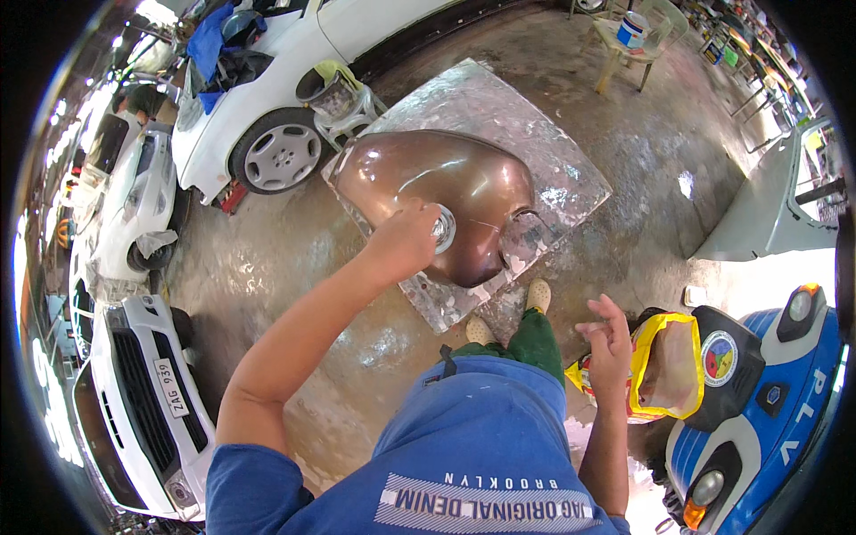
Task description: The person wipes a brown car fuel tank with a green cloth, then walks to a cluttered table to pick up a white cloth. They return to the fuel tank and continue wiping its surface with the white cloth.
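A glossy brown motorcycle fuel tank lies on a paint-spattered square board in front of me. My left hand reaches onto the tank's near side, its fingers curled at a round silver cap. That hand partly covers the cap, so the fingertips do not show. A dull, greyish patch is at the tank's right end. My right hand hangs in the air to the right of my legs, fingers apart and holding nothing. Beside it is a bag with a yellow rim.
A white car with a silver wheel stands at the upper left, a bucket on a stool near it. White car front at left. A blue motorcycle fairing is close on my right; a grey panel stands beyond.
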`<state>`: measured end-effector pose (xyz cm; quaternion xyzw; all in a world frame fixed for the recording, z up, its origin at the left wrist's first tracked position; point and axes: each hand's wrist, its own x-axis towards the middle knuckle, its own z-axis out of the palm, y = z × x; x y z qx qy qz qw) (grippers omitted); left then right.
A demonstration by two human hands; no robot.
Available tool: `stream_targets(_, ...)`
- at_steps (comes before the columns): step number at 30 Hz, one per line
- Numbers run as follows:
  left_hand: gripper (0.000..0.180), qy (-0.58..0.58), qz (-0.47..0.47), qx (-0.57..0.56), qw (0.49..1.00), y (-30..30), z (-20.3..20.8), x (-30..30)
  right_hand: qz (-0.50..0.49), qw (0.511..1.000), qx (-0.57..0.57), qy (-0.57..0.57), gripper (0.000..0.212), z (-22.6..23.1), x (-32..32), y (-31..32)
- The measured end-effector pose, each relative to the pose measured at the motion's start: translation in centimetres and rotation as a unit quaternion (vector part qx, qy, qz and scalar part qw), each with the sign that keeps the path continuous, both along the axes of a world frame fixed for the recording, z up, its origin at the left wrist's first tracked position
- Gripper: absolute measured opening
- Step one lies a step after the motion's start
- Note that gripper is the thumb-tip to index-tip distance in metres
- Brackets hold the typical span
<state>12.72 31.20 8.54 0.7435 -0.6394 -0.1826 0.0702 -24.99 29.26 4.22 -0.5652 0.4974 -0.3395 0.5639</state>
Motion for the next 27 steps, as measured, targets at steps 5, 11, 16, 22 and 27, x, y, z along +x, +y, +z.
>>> stream_targets(5, 0.032, -0.023, 0.071, -0.056, 0.996, -0.2, -0.3, -2.2, -0.025, 0.999, 0.017, -0.023, 0.048, -0.3, -0.1, 1.6)
stream_targets(11, 0.026, -0.032, 0.042, -0.109, 0.993, 0.0, -2.8, -1.8, -0.056, 0.998, 0.029, -0.026, 0.048, -1.0, -1.3, 2.3)
stream_targets(16, 0.028, -0.026, -0.004, -0.083, 0.996, -0.1, -2.1, -1.5, -0.085, 0.995, 0.041, -0.044, 0.05, -2.4, -2.3, 2.8)
stream_targets(22, 0.029, -0.032, -0.054, -0.05, 0.997, -1.2, -1.5, -1.8, -0.085, 0.995, 0.031, -0.045, 0.051, -2.7, -2.7, 3.2)
stream_targets(27, 0.025, -0.063, -0.037, -0.09, 0.993, -1.4, -1.7, -1.9, -0.095, 0.994, 0.017, -0.052, 0.048, -3.2, -2.9, 3.0)
